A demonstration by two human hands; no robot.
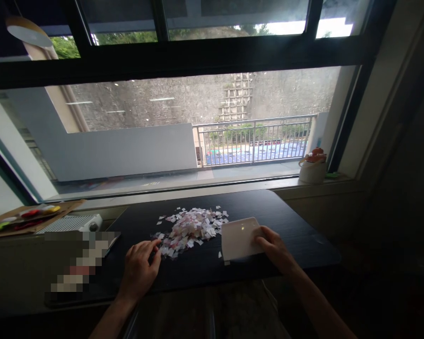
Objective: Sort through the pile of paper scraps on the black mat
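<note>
A loose heap of small white and pinkish paper scraps (194, 228) lies on the dark table (268, 202). At its left edge rests my left hand (141, 266), palm down, with the fingertips by the outer scraps and a gap between thumb and fingers; nothing shows in it. My right hand (273, 247) grips the right side of a shallow white plastic tray (238, 238), thumb on its near face. The tray is tilted beside the right edge of the heap, and one or two scraps lie by its lower left corner. The fingers behind the tray are hidden.
Beyond the table runs a windowsill with a white bottle with an orange top (313, 167) at the right. On the left are a white slatted appliance (72, 223), a brown board with colourful items (31, 219) and a pixelated flat item (83, 263) at the table's edge.
</note>
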